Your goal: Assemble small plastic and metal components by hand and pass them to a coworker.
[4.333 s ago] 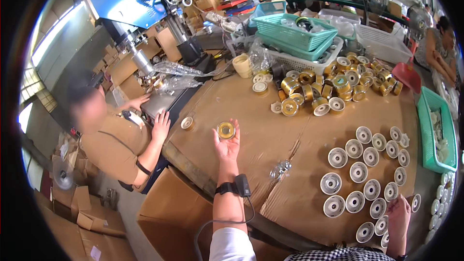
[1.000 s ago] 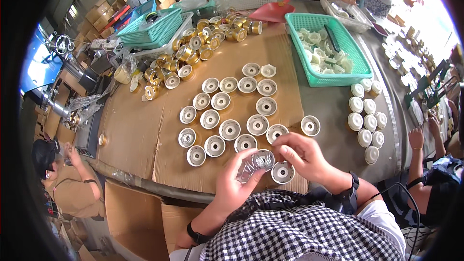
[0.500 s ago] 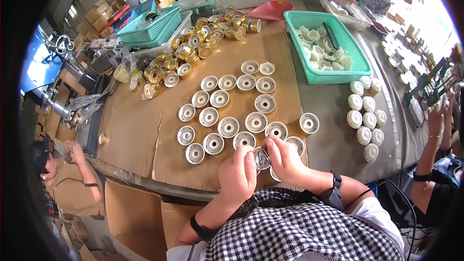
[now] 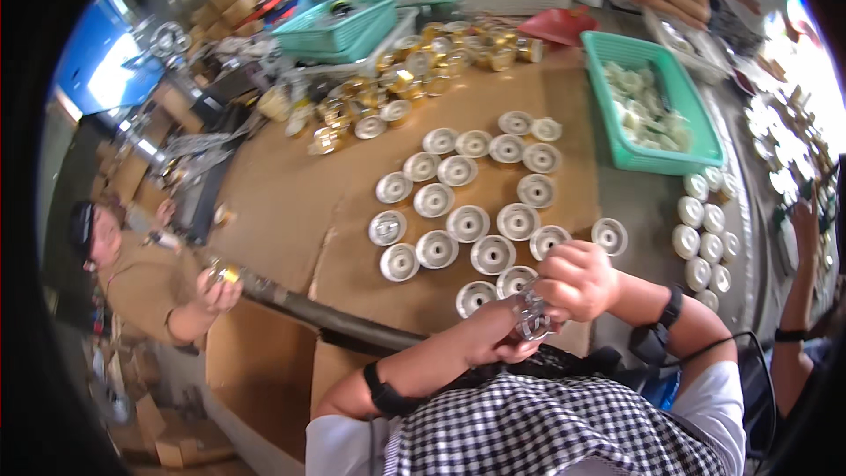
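Observation:
Close to my checked apron, my left hand (image 4: 495, 340) is closed around a small shiny, see-through part (image 4: 532, 316); its exact kind is not plain. My right hand (image 4: 579, 282) is curled over the top of that same part, fingers bent against it, and partly hides it. Just beyond my hands stand several round white cups (image 4: 469, 224) with a hole in the middle, set out in loose rows on a brown cardboard sheet (image 4: 273, 181). One white cup (image 4: 388, 227) in the left row has something transparent inside it.
Gold-sided cups (image 4: 423, 70) lie heaped at the far left of the cardboard. A green basket (image 4: 648, 159) of white plastic pieces is at the right, near stacked white round parts (image 4: 690, 211). A co-worker's hand (image 4: 218, 293) at the left holds a gold-and-transparent part.
My view has shifted, moving the scene rightward. My hands have drawn the part nearer my body, with the right hand now above the left. The left co-worker's hand has come forward.

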The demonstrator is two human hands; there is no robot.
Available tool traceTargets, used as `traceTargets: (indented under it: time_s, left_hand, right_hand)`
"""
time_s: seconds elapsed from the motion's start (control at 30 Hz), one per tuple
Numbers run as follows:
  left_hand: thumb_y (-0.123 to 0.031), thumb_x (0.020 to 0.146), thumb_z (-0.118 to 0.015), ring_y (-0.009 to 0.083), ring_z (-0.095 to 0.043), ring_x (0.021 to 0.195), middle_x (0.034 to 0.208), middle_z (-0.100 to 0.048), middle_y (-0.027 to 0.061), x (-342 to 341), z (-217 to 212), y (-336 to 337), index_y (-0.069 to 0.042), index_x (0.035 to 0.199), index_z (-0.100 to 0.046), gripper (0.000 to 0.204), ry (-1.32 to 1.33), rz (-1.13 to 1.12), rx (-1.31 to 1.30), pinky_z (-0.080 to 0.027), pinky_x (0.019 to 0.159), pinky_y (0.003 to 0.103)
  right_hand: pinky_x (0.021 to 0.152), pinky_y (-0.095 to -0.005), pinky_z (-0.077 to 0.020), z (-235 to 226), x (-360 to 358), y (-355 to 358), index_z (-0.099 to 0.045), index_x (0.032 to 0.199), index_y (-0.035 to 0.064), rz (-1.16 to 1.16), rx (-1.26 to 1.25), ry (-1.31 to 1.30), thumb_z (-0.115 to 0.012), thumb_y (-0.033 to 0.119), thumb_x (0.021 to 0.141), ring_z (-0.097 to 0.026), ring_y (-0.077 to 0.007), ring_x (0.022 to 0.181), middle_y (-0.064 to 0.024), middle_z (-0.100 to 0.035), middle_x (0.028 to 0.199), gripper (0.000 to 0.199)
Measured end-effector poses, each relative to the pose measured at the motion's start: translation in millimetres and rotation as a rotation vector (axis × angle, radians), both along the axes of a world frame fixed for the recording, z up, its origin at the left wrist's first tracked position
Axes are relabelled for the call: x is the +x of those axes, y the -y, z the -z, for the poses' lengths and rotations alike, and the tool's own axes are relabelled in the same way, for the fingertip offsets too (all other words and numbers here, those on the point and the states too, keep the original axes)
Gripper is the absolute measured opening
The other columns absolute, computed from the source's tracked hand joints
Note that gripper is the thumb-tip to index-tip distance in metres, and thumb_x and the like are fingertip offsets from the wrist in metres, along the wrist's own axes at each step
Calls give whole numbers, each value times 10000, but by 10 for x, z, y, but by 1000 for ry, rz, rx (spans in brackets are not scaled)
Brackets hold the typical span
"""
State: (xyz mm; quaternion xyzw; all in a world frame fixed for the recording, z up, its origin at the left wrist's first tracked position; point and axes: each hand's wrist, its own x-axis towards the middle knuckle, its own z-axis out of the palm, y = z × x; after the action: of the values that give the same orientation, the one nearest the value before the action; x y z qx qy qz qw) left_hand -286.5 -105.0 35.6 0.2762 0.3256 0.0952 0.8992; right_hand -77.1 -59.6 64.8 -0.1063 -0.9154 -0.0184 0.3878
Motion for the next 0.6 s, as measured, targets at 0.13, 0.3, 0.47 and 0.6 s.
traceTargets:
  time_s: [0.13,0.3,0.47,0.6]
  left_hand:
    - [-809,968,-160,100,-518,503,738,-575,22,-119,40,-40,-56,1044,-626,889,-89,-158,159,-345,406,222]
    - [-529,1064,-471,100,-579,588,763,-606,12,-146,-69,175,-74,1049,-589,470,-39,-279,459,-437,507,236]
    - [-429,960,-698,212,-614,603,790,-623,53,-284,-191,189,-56,1006,-589,392,-737,-384,1611,-481,554,315]
    - [-442,872,-773,304,-633,626,768,-627,114,-358,-203,162,-45,975,-584,451,-807,-409,1925,-497,580,410]
  right_hand:
    - [698,-464,-528,202,-38,217,-603,1120,-3,239,-506,-132,-727,149,786,-630,-381,834,-164,-646,1005,387]
    - [691,-469,-517,107,-265,380,-592,1149,-22,287,-614,-75,-639,134,843,-645,-380,811,-192,-637,947,347]
    - [681,-492,-489,-181,-498,330,-628,1059,-14,294,-1094,-167,-497,214,1008,-633,-407,717,-219,-630,788,268]
    - [644,-506,-476,-55,-627,290,-637,891,8,432,-1121,-33,-417,229,1072,-612,-448,672,-240,-617,724,361]
